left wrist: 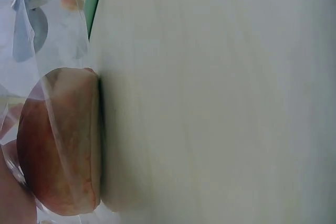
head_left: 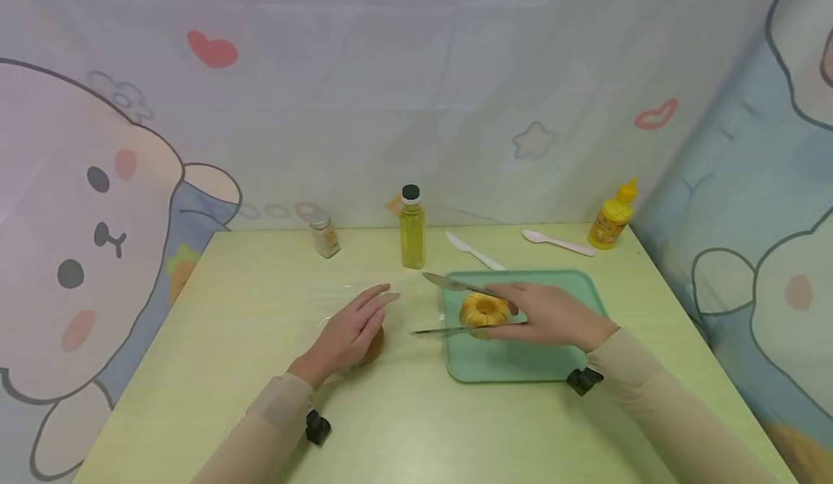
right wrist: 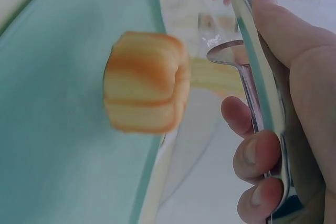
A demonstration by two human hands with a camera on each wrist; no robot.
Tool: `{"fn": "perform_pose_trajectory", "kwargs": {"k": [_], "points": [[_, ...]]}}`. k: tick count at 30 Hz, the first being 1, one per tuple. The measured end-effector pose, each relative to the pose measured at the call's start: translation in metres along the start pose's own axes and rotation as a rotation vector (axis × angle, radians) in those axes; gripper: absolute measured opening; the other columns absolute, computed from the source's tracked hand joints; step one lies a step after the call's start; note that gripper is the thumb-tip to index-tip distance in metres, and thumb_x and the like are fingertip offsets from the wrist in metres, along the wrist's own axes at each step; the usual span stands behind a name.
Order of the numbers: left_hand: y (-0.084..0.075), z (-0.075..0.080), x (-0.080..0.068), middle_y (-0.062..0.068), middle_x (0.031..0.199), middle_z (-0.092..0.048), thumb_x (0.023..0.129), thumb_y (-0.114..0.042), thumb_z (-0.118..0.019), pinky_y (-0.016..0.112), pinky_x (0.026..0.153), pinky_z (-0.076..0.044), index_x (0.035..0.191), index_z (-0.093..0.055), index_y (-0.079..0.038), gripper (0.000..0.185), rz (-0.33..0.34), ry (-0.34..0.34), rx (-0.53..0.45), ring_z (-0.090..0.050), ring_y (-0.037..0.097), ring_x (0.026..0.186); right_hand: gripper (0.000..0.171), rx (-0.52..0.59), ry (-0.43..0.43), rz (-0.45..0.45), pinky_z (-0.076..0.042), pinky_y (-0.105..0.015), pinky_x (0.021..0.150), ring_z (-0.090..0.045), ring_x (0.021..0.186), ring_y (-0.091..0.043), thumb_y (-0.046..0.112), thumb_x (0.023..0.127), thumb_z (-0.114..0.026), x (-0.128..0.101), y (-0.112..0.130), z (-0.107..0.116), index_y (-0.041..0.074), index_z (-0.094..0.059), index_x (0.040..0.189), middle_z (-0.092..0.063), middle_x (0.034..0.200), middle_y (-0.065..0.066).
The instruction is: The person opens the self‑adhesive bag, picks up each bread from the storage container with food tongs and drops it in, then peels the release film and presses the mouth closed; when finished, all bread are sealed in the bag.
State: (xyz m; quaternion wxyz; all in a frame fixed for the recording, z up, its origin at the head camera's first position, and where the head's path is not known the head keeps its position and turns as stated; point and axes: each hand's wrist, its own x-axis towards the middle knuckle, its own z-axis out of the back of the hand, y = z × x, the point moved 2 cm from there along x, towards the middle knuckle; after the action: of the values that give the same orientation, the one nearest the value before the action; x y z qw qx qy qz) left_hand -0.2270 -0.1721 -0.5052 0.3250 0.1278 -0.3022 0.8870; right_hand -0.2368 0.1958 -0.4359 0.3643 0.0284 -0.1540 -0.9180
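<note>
My left hand (head_left: 356, 325) lies flat with straight fingers on a clear plastic bag (head_left: 332, 299) and a brown bun (head_left: 375, 345) inside it. The left wrist view shows that wrapped bun (left wrist: 60, 140) on the table. My right hand (head_left: 549, 315) grips metal tongs (head_left: 455, 283) over the green tray (head_left: 520, 364). A golden ring-shaped bun (head_left: 484, 310) sits on the tray between the two spread tong arms. In the right wrist view my fingers (right wrist: 257, 153) curl round the tongs (right wrist: 257, 61), apart from the bun (right wrist: 147, 90) on the tray (right wrist: 52, 129).
Along the table's back stand a spice jar (head_left: 323, 233), an oil bottle (head_left: 412, 227) and a yellow squeeze bottle (head_left: 612, 216). A white plastic knife (head_left: 473, 251) and a pink spoon (head_left: 557, 242) lie behind the tray. Cartoon-print cloth walls the table on three sides.
</note>
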Motion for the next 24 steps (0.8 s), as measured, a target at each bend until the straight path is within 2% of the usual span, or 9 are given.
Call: {"fn": "perform_pose_trajectory", "kwargs": {"k": [7,16,24], "points": [[0.001,-0.001,0.0,0.013,0.155,-0.054,0.113,-0.018,-0.046,0.053,0.111,-0.047,0.151,-0.057,-0.017,0.039,-0.016,-0.02,0.0,-0.054,0.03,0.141,0.076,-0.003,-0.036,-0.041,-0.043,-0.023,0.059,-0.044,0.062,-0.002,0.06,0.095,-0.072,-0.021,-0.018,0.006,0.009,-0.057,0.149,-0.058,0.088,0.006],[0.0,-0.002,0.001,0.018,0.154,-0.054,0.113,-0.015,-0.047,0.054,0.116,-0.043,0.15,-0.058,-0.014,0.039,-0.011,0.004,-0.031,-0.051,0.031,0.145,0.073,0.003,-0.056,-0.126,-0.038,-0.024,0.059,-0.039,0.062,-0.003,0.054,0.095,-0.075,-0.048,-0.041,0.003,0.009,-0.057,0.148,-0.054,0.085,0.004],[0.002,-0.001,0.001,0.013,0.159,-0.05,0.115,-0.019,-0.042,0.053,0.119,-0.039,0.152,-0.055,-0.017,0.039,0.036,0.037,-0.07,-0.046,0.029,0.149,0.073,0.018,-0.044,-0.157,-0.037,-0.024,0.057,-0.038,0.058,0.0,0.055,0.095,-0.074,-0.07,-0.052,0.001,0.006,-0.057,0.147,-0.055,0.084,0.003]]}}
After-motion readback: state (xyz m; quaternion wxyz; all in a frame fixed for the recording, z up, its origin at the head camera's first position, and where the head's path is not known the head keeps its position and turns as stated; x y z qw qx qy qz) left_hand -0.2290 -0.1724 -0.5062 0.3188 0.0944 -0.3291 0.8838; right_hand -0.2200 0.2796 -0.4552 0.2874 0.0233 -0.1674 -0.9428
